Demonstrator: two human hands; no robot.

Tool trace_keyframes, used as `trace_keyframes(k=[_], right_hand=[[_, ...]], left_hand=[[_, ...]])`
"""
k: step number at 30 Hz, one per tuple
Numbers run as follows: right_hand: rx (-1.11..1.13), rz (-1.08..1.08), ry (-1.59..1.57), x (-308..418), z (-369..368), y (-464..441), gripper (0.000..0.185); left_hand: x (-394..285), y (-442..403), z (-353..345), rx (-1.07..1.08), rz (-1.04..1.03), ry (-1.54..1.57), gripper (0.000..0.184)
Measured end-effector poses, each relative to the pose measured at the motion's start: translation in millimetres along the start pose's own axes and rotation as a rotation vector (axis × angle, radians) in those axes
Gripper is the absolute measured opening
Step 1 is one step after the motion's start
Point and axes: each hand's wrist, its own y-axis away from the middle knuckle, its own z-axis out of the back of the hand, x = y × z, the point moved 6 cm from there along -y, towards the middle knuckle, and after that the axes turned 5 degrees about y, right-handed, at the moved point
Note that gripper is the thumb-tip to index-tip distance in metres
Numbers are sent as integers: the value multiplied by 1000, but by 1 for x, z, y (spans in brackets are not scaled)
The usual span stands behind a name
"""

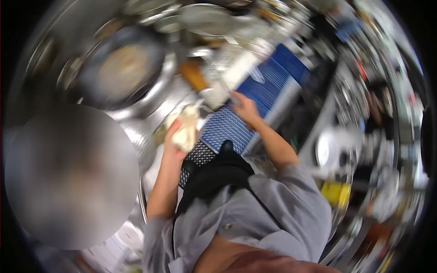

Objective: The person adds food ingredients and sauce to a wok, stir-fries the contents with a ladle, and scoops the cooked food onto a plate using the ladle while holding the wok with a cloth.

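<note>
A pale, crumpled bundle [187, 129], apparently cloth though blurred, was in the left hand [172, 144], raised in front of the body. The left fingers were clamped around its near side, and its loose folds bulged out beyond them. The step in hand looked like holding or carrying this bundle; judging by its slack shape, the next move called for keeping that grip firm so that no fold slipped free.

To the right of those fingers, well apart, the right hand [246, 110] reached forward with its fingers curled near a long white object [242, 69]. Whether they were closed on anything, I could not tell through the blur. Just left of the right fingers lay an orange-brown item [195, 76]. Farther out, beyond and left of the left fingers, a dark wok [154, 52] stood on the metal bench [157, 108]. Below the right fingers spread a blue mat [226, 126].
</note>
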Motion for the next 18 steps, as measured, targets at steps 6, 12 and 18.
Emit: trace_keyframes(k=[6, 12, 18], right_hand=[[47, 0, 159, -13, -28, 2, 44], [-253, 263, 190, -29, -3, 60, 25], [-366, 25, -298, -68, 65, 169, 14]], left_hand=[[62, 30, 0, 110, 240, -197, 74], [87, 48, 9, -62, 266, -279, 75], [121, 33, 13, -64, 170, -402, 54]])
